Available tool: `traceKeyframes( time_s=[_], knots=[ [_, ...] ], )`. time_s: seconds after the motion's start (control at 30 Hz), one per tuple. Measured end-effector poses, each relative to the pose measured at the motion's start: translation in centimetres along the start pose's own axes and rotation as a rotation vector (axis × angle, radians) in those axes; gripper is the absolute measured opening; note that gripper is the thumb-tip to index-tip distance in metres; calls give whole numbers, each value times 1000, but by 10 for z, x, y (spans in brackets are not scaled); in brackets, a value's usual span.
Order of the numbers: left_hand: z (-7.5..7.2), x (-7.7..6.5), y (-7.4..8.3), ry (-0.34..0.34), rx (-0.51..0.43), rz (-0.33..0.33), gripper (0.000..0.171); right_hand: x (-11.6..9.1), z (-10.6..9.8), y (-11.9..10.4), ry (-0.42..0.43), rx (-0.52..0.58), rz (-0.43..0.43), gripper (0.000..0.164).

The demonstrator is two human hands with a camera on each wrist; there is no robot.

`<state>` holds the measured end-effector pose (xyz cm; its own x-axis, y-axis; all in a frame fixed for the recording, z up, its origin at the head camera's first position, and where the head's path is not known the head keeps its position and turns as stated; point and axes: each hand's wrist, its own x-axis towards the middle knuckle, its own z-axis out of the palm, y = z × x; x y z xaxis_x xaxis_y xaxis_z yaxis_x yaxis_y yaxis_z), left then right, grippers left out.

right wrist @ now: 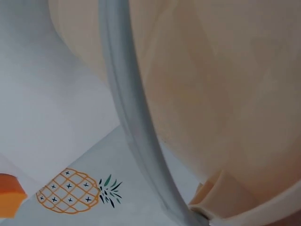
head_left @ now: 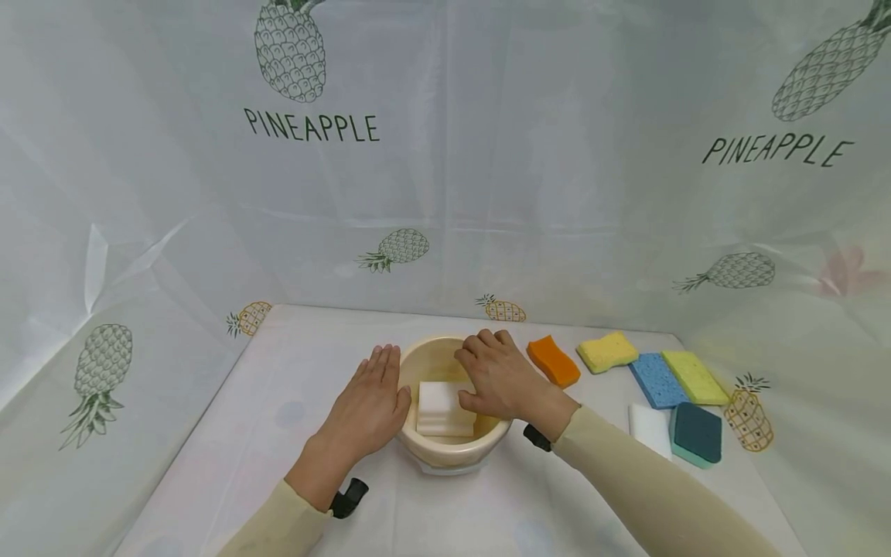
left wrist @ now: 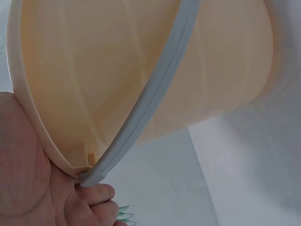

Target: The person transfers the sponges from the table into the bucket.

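A cream bucket (head_left: pixel 445 452) with a grey handle (left wrist: pixel 155 89) stands in front of me, its mouth facing up. White sponge blocks (head_left: pixel 438 398) lie inside it. My left hand (head_left: pixel 372 402) rests along the bucket's left rim, fingers straight, pointing away from me. In the left wrist view, the palm touches the rim beside the handle's pivot. My right hand (head_left: pixel 497 375) lies over the right rim, fingers loosely bent and thumb stretched over the bucket's inside. Nothing shows between its fingers. The right wrist view shows the bucket wall and handle, with that hand almost wholly out of frame.
Right of the bucket lie an orange sponge (head_left: pixel 553 362), a yellow sponge (head_left: pixel 608 353), a blue sponge (head_left: pixel 658 381), a yellow-green sponge (head_left: pixel 694 377), a white sponge (head_left: pixel 650 430) and a dark green scrub sponge (head_left: pixel 698 433). White pineapple-print sheeting (head_left: pixel 557 193) stands behind and at both sides.
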<state>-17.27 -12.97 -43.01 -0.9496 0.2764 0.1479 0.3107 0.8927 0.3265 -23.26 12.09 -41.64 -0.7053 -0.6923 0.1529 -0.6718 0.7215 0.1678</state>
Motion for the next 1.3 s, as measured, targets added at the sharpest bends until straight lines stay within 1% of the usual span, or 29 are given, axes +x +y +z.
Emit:
traceKeyframes(
  time_s=[0.1,0.2,0.33,0.5,0.6,0.73,0.83,0.93,1.17,1.3],
  knots=[
    [-1,-1,0,1,-7,0,66,-2,0,-1,16,18,18,50],
    [-1,-1,0,2,-9,2,66,-5,0,-1,65,40,55,47],
    [0,-1,0,3,-13,3,66,-10,2,0,192,61,109,40],
    [1,-1,0,8,-19,3,66,-18,3,4,363,78,142,37],
    [1,-1,-1,14,-20,4,66,-24,3,9,429,94,165,38],
    [2,-1,-1,21,-19,6,66,-34,5,18,490,72,215,41],
    [2,-1,-1,23,-20,7,66,-42,7,26,522,38,254,43],
    [2,-1,-1,23,-21,8,66,-52,11,35,533,20,287,46],
    [1,-2,0,20,-24,7,65,-80,25,53,526,-6,391,45],
    [1,-2,0,14,-26,5,65,-101,36,60,488,-15,474,51]
  ],
)
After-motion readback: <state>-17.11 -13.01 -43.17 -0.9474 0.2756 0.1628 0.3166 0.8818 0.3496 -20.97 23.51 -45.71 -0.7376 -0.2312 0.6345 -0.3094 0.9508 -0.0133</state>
